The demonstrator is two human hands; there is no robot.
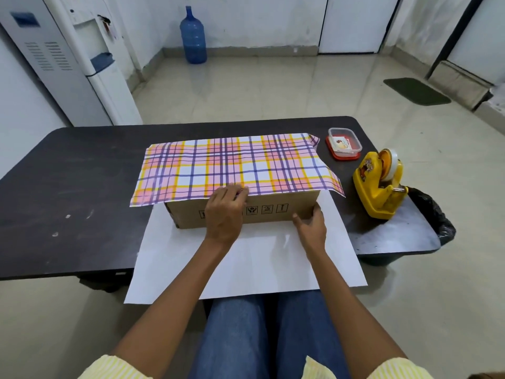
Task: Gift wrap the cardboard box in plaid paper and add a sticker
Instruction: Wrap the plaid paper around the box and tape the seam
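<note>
A long cardboard box [273, 209] lies on the sheet of wrapping paper, whose white underside [246, 263] spreads toward me and hangs over the table edge. The far half of the plaid paper [232, 165] is folded over the box top. My left hand [225, 212] presses the paper's edge down on the box's near top edge, fingers fairly straight. My right hand [311, 222] touches the box's near right bottom corner, fingers loosely bent against the cardboard. A small clear container [345, 140] with a red base holds stickers at the back right.
A yellow tape dispenser [378, 184] stands at the table's right side. The dark table [68, 201] has a black bag [431, 212] hanging by its right edge. A water dispenser, a blue bottle and a floor mat are beyond.
</note>
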